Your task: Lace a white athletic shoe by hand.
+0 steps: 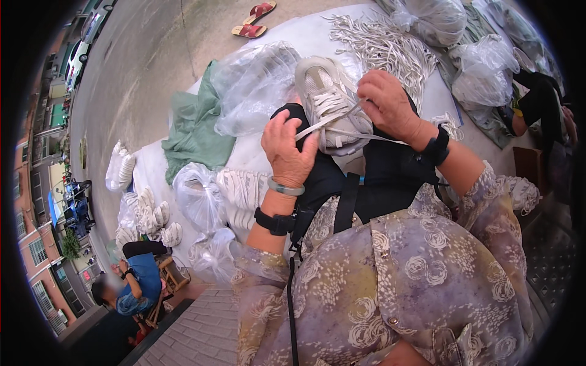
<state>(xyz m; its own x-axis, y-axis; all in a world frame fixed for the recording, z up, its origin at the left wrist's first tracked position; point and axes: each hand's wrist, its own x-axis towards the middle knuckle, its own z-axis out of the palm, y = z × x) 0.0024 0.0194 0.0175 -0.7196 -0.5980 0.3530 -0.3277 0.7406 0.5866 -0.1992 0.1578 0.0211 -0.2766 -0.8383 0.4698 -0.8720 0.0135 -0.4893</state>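
A white and beige sneaker lies on my lap between my knees, with white laces crossing its tongue. My left hand is at the sneaker's left side, pinching a flat white shoelace between thumb and fingers. Over the sneaker's right side, my right hand has its fingertips closed on a lace too. The lace runs slantwise between the two hands, across the shoe. Another stretch of it trails from the shoe's lower end toward my right wrist.
A heap of loose white laces lies beyond my right hand. Clear plastic bags, a green cloth and white laced shoes lie on the left. Red sandals stand ahead. A person sits far left; another person's leg shows at right.
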